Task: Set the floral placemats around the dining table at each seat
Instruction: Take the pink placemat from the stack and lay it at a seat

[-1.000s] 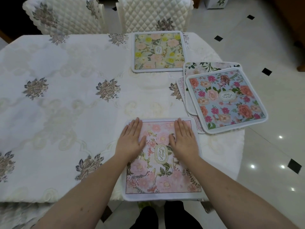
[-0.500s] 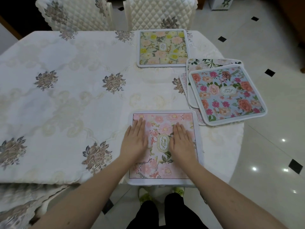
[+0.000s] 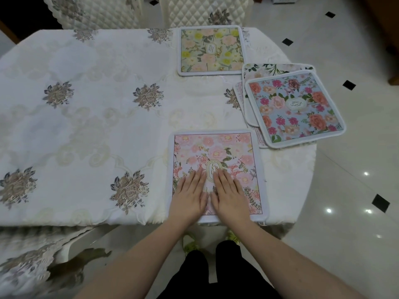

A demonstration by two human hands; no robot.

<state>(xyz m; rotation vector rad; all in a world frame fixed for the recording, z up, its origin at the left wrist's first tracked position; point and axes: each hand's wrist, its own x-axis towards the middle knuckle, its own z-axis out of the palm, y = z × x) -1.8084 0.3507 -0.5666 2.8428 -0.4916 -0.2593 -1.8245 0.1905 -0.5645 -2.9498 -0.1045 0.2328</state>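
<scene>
Two floral placemats already lie at seats: a yellow-and-green placemat (image 3: 211,50) sits at the far edge of the tabletop (image 3: 90,130), in front of a quilted chair (image 3: 205,11), and a pink placemat (image 3: 218,152) lies at the near edge, directly in front of the person. Both hands rest flat on the near half of that pink mat, the left hand (image 3: 191,195) and the right hand (image 3: 228,195) side by side and almost touching, fingers (image 3: 196,176) straight and held close together, pressing down rather than gripping anything. That reads as smoothing or squaring the mat, so the second placement looks all but finished. What remains is the stack at the right end of the tabletop: a blue placemat (image 3: 295,108) on top, with the edges of at least two more mats showing beneath it; how many are in the pile cannot be told exactly. The whole left stretch of the cloth carries no mat, and a second quilted chair (image 3: 92,11) stands at the far left, so the task appears under halfway done.
</scene>
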